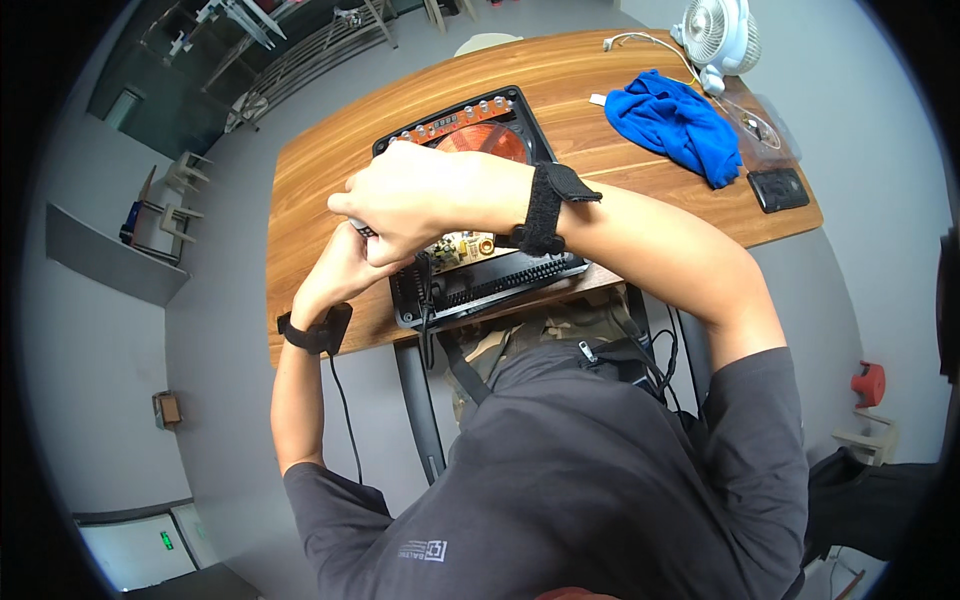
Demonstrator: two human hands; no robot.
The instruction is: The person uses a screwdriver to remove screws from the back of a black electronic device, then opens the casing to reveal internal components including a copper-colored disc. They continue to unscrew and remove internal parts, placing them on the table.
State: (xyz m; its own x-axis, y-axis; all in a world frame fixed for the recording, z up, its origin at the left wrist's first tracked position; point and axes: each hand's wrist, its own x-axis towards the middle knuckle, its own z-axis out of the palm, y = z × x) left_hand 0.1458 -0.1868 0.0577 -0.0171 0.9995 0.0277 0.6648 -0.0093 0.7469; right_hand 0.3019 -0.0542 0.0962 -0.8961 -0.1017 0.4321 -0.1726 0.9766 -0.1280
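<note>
We judge the step in hand as two-handed handling of a small pale piece [362, 229], next calling for steadiness. We see the right hand [400, 198] curled against the left hand [345, 265]; which grips, we cannot tell. The opened black appliance [510, 288] lies beneath and rightward of them.

Had open housing [535, 130] on desk [330, 160], left of centre by the near edge. Had coil [490, 143] inside toward far end, control strip [450, 120] beyond coil, circuit board [455, 248] nearer. Saw right hand [400, 195] over housing's left side, left hand [335, 270] nearer and further left. Found cloth [675, 125] right of housing, fan [715, 35] behind cloth, flat case [778, 189] at right edge. Noted stool [488, 42] behind desk.
</note>
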